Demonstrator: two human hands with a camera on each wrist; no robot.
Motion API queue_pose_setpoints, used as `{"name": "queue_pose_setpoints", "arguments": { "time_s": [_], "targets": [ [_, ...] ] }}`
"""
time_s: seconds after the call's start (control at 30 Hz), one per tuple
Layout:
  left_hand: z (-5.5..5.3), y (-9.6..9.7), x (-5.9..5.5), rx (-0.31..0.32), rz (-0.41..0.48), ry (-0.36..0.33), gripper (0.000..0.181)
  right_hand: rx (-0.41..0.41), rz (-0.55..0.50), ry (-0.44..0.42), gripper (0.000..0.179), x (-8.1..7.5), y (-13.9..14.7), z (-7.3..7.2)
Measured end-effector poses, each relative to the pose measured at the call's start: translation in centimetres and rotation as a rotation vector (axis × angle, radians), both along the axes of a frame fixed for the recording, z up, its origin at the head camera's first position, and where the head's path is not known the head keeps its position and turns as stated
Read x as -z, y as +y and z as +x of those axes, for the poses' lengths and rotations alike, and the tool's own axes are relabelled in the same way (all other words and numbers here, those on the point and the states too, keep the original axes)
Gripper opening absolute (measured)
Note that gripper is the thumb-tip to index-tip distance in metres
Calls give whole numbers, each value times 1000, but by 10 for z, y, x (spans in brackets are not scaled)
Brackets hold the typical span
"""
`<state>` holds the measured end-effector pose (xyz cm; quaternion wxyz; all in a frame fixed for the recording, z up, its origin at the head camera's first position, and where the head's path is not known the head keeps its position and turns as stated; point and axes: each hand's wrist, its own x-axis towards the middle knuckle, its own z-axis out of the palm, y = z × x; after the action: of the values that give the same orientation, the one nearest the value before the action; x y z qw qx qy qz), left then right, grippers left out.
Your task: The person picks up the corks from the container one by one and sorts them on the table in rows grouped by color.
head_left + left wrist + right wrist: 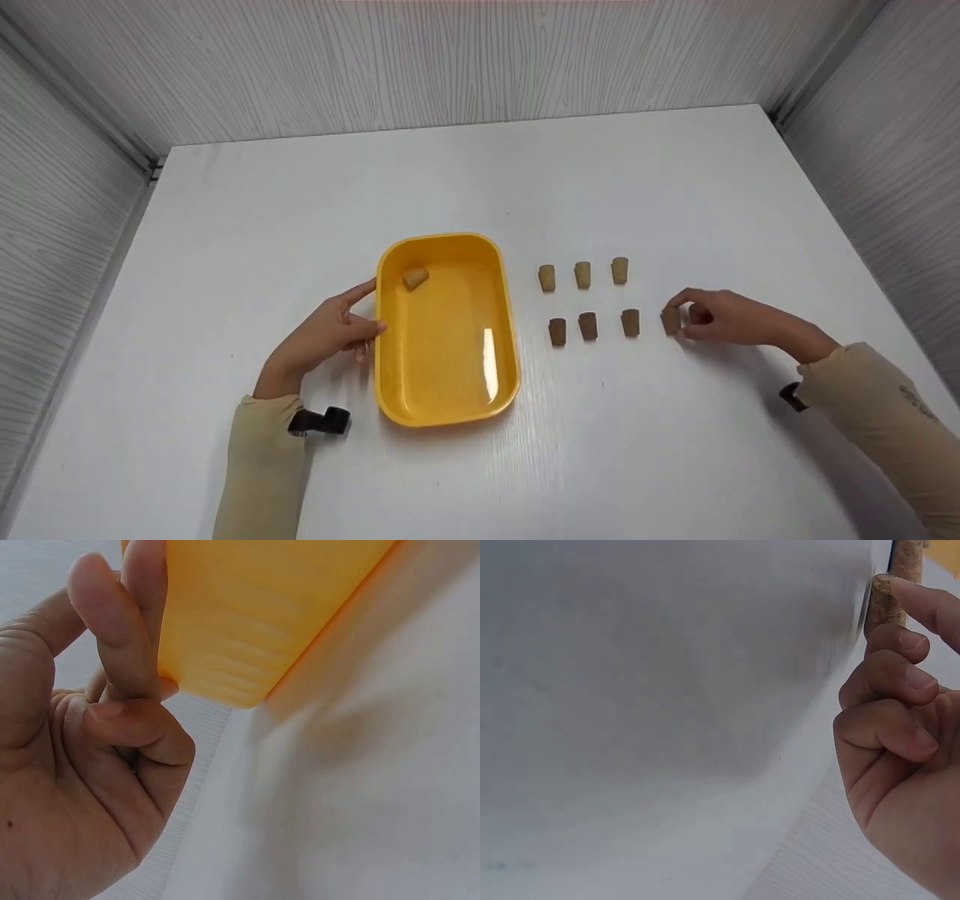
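Note:
My left hand holds the left side of a yellow plastic tray, its thumb at the rim and index finger against the outer wall. In the left wrist view, the other fingers curl beside the tray's ribbed outer wall. One cork stopper lies on its side inside the tray, near its far left corner. To the right, my right hand pinches a brown cork stopper between thumb and index finger, low over the table. The right wrist view shows this cork at the fingertips.
Between tray and right hand are two rows of cork stoppers: three lighter ones behind and three darker ones in front. The white table meets pale wood-grain panels. A black wrist device sits on the left sleeve.

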<state>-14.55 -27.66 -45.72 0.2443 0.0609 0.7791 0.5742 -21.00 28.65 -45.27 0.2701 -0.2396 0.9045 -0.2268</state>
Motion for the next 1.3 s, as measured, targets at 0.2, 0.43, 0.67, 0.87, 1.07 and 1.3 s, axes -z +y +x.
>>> {"name": "queue_pose_setpoints", "arguments": {
  "time_s": [0.2,0.43,0.67,0.87,1.07,1.3],
  "targets": [
    [0,-1,1,6,3,-1,79,8,4,-23,36,0,-1,1],
    [-1,-3,1,7,22,8,77,0,-12,10,43,-10,-3,1],
    [0,-4,0,22,29,12,77,-35,-67,118,44,-33,-14,-5],
    [1,-3,-1,17,44,3,77,-92,-128,200,41,-58,-37,-12],
    [0,-2,-1,12,18,8,77,-160,-161,248,39,-77,-74,-21],
    [0,-1,0,6,26,0,77,-233,-179,242,41,-92,-121,-28]
  ]
}}
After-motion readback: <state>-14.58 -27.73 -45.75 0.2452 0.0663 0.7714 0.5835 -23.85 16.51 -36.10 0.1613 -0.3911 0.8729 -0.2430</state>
